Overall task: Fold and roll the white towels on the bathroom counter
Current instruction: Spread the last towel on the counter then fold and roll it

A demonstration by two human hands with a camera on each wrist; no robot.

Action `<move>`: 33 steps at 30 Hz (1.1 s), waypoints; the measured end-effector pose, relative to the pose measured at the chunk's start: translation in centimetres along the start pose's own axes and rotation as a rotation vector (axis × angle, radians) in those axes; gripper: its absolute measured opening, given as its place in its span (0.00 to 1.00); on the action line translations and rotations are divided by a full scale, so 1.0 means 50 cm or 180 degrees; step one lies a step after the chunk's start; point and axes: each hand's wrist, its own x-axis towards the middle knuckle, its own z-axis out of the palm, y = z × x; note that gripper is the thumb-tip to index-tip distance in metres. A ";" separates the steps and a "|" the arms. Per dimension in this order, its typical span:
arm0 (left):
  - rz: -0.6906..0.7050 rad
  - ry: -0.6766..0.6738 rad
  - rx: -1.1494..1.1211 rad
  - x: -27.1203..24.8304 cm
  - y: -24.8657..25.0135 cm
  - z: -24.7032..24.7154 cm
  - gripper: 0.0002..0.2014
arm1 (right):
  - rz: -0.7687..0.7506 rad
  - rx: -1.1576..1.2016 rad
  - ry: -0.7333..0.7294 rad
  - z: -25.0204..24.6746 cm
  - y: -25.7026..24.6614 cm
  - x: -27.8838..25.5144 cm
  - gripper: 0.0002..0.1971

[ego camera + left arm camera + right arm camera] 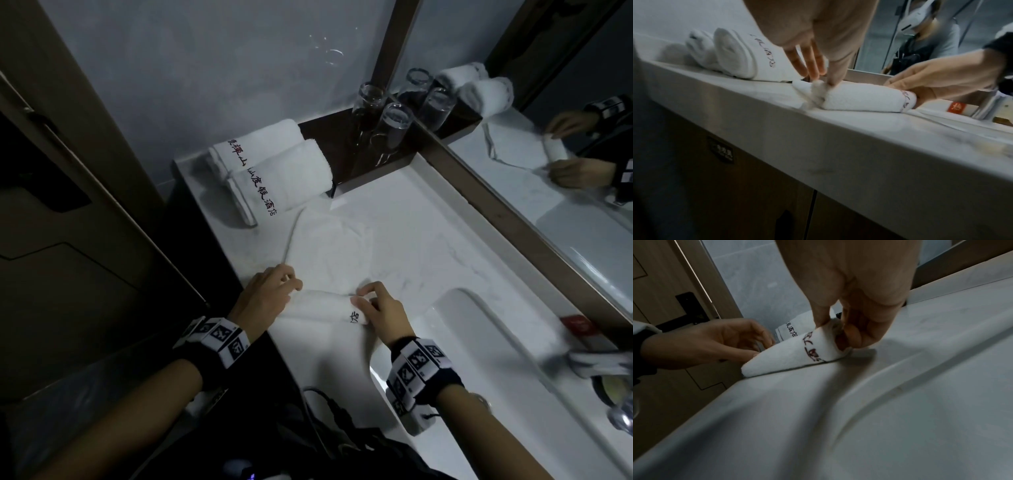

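Grip: both hands on one partly rolled towel (322,308); left hand (265,296) curls over its left end, right hand (378,310) pinches the lettered end, presumably to keep the roll even; unrolled cloth lies flat ahead on the surface (428,246), two finished rolls (274,168) parked at the back-left corner, out of the way. Left wrist view: fingertips (831,82) press down on the roll's end. Right wrist view: thumb and fingers (851,335) nip the end, likely holding the layers tight.

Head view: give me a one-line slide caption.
Both hands, left hand and right hand, roll a white towel on the marble counter beside two finished towel rolls.
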 end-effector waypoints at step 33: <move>-0.0327 -0.0302 -0.0879 0.052 -0.019 -0.030 0.13 | 0.0002 0.0199 0.0109 -0.018 0.020 0.006 0.12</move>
